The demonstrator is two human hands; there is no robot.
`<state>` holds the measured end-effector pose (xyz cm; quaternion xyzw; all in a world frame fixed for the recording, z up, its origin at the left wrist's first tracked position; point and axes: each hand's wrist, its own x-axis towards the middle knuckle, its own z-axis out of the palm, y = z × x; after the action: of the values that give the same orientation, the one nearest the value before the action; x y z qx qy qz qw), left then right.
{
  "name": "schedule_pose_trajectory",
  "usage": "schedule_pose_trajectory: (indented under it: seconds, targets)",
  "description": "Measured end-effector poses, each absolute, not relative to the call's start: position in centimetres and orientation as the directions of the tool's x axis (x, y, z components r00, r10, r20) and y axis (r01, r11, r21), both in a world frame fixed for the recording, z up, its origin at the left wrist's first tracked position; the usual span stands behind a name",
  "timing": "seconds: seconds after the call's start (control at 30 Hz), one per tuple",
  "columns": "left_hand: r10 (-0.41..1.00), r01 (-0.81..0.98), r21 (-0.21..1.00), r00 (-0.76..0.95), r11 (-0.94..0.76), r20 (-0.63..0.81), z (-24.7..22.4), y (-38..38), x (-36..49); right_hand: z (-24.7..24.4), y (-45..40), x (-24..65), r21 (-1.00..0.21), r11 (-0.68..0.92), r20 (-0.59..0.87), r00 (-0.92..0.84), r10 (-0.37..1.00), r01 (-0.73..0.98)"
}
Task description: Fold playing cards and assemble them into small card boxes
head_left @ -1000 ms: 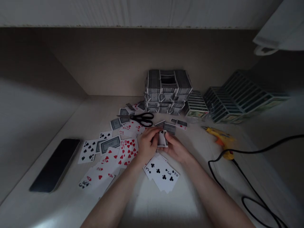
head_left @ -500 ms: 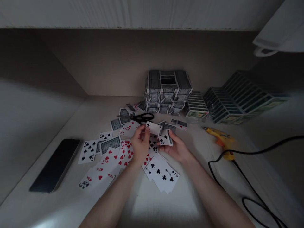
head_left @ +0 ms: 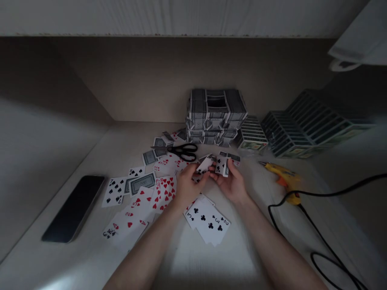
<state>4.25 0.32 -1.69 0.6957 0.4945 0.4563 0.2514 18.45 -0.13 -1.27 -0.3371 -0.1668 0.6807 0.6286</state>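
Note:
Above the loose cards, my left hand (head_left: 190, 186) pinches a white playing card (head_left: 205, 164) with black pips, tilted upward. Close beside it, my right hand (head_left: 231, 183) grips a folded playing card (head_left: 221, 165) showing black club pips, its thumb along the right edge. Below my hands lie several club cards (head_left: 208, 221), face up and overlapping. Left of my left hand spread heart cards (head_left: 165, 191) and a face-down patterned card (head_left: 142, 183). Black-handled scissors (head_left: 183, 152) rest on cards just beyond my hands.
A box built of folded cards (head_left: 216, 114) stands against the back wall. Stacked banded packs (head_left: 305, 125) sit at the back right. A yellow glue gun (head_left: 282, 175) with a black cable (head_left: 335, 193) lies on the right. On the left lies a black phone (head_left: 74, 209).
Both hands have shifted slightly right. The left hand's card has turned from nearly flat to slanted, and the right hand's folded card has risen and turned more upright.

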Motion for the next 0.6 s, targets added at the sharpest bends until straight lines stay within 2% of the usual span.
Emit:
schedule_pose_trajectory:
  seconds: [0.13,0.27,0.37,0.5,0.6]
  targets:
    - [0.849,0.502,0.694,0.187,-0.515,0.495,-1.4,0.2,4.2,-1.9,0.0,18.0,-0.720,-0.133,-0.228,0.051,0.972,-0.681]
    - [0.815,0.490,0.652,0.313,-0.579,0.488,-1.2,-0.1,4.2,-2.2,-0.2,17.3,-0.889,-0.007,-0.085,0.150,0.985,-0.458]
    - [0.783,0.471,0.625,0.371,-0.622,0.500,-1.2,-0.2,4.2,-2.3,-0.3,17.1,-0.944,0.035,-0.026,0.180,0.983,-0.328]
    - [0.756,0.432,0.620,0.393,-0.655,0.524,-1.2,-0.3,4.1,-2.2,-0.4,17.1,-0.943,0.029,-0.043,0.209,0.977,-0.330]
    - [0.759,0.440,0.620,0.405,-0.650,0.509,-1.1,-0.2,4.0,-2.0,-0.4,17.2,-0.897,0.006,-0.091,0.198,0.976,-0.443]
